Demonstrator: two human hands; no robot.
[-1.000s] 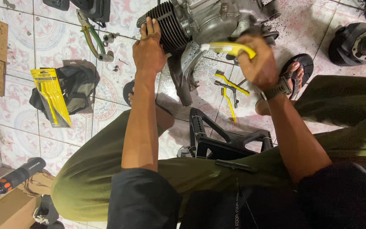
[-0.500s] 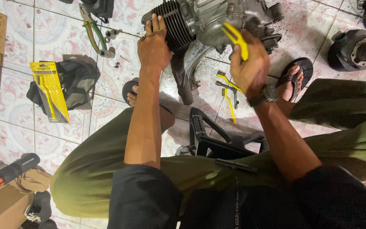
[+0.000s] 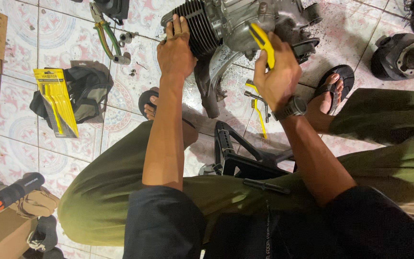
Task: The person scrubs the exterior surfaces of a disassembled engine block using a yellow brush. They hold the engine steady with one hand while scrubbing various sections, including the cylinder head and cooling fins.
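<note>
Here, left hand (image 3: 176, 50) flat and open on the finned engine (image 3: 226, 24), right hand (image 3: 278, 74) clenched around a yellow-handled tool (image 3: 263, 42).

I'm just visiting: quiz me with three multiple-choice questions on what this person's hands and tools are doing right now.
1. Where does the left hand rest?
A. on the finned cylinder of the engine
B. on the cardboard
C. on the pliers

2. What colour is the tool handle in the right hand?
A. red
B. yellow
C. blue

3. What state is the right hand in?
A. open and flat
B. empty on a knee
C. closed around a tool

Answers: 1 A, the fingers lie on the finned cylinder; 2 B, the yellow-handled tool shows above the fist; 3 C, the fingers wrap the handle.
</note>
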